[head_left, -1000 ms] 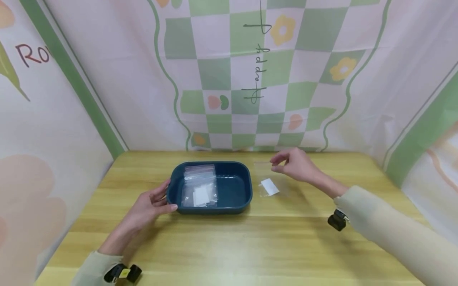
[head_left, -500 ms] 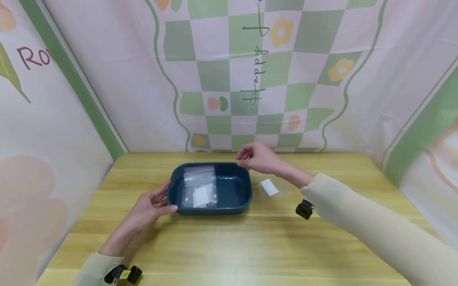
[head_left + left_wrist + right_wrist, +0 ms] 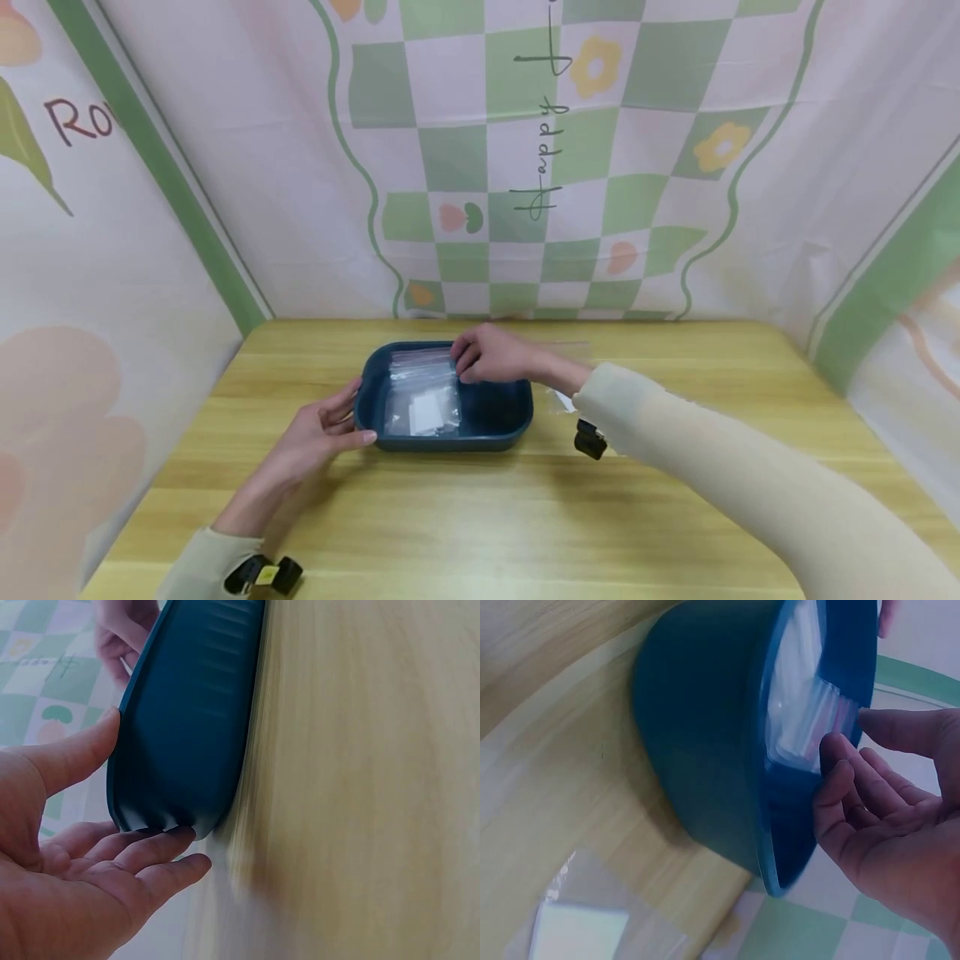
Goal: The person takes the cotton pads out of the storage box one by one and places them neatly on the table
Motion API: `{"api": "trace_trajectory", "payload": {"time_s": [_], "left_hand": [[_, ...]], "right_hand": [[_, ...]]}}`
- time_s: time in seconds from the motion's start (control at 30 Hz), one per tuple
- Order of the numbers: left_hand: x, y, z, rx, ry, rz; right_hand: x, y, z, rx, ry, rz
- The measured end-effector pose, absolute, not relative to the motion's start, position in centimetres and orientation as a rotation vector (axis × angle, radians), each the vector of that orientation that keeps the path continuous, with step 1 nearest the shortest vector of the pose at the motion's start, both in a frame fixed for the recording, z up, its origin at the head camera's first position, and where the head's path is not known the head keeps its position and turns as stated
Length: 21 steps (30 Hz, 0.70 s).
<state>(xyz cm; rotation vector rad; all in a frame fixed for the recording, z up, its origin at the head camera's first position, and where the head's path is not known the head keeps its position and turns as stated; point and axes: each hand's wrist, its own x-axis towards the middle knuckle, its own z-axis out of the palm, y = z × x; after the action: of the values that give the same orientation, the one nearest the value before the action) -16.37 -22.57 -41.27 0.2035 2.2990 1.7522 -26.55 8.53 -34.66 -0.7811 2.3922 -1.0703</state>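
A dark blue rectangular plastic bin (image 3: 453, 445) stands on the wooden table. Several clear zip bags (image 3: 408, 396) with white paper pieces lie stacked in its left half. My left hand (image 3: 311, 433) holds the bin's left end, thumb at the rim and fingers against the outer wall. Over the bin's back middle, my right hand (image 3: 497, 354) reaches in at the right edge of the bags. In the right wrist view its thumb and bent fingers (image 3: 840, 780) are apart, close to the bags' zip ends (image 3: 829, 720); whether they touch cannot be seen.
Right of the bin, one clear bag with a white paper piece (image 3: 581, 930) lies flat on the table (image 3: 465, 525), partly behind my right forearm. A patterned cloth (image 3: 517, 167) hangs behind the table's back edge.
My right hand has moved left from above the single bag, over the bin's right rim, to the stacked bags. My left hand has stayed at the bin's left end.
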Motion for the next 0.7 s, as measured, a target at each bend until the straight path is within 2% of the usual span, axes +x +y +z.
{"api": "trace_trajectory", "payload": {"time_s": [0.7], "left_hand": [[-16.3, -22.6, -41.3, 0.224, 2.293, 1.763]], "right_hand": [[-25.8, 7.4, -37.1, -0.67, 2.371, -0.992]]}}
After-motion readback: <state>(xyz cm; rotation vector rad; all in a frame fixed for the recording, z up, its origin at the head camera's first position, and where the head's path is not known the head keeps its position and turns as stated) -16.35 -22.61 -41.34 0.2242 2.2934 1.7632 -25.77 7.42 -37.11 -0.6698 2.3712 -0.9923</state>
